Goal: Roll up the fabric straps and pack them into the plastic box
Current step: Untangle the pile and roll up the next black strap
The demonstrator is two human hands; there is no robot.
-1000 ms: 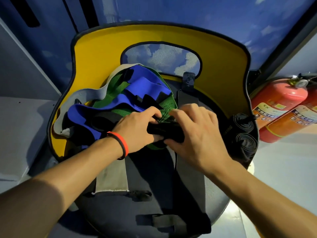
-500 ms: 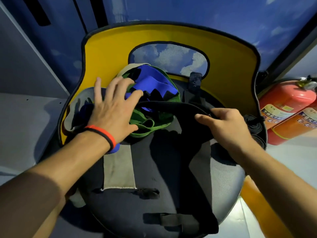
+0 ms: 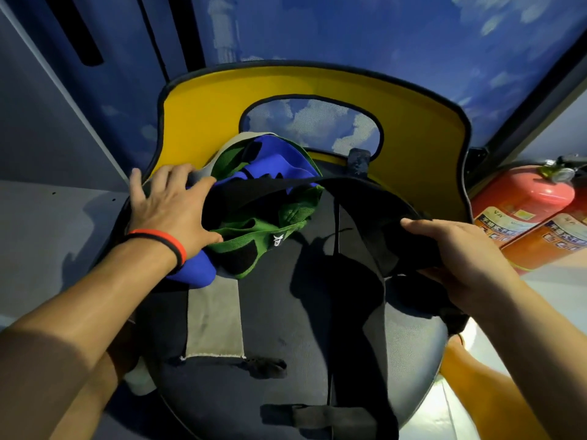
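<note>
A heap of fabric straps lies at the back of a dark round seat (image 3: 286,328): a blue strap (image 3: 273,163), a green strap (image 3: 254,239) and a pale grey one underneath. My left hand (image 3: 171,211) lies flat with spread fingers on the left side of the heap, holding it down. My right hand (image 3: 457,252) grips one end of a black strap (image 3: 365,198), which stretches out of the heap toward the right. No plastic box is visible.
The seat has a yellow backrest (image 3: 422,147) with an oval opening. Two red fire extinguishers (image 3: 524,204) lie at the right. A grey ledge (image 3: 47,233) runs along the left. Blue cloud-printed wall panels stand behind.
Both hands were together on a black bundle at the heap. My left hand then spread onto the heap, and my right hand has drawn the black strap out to the right.
</note>
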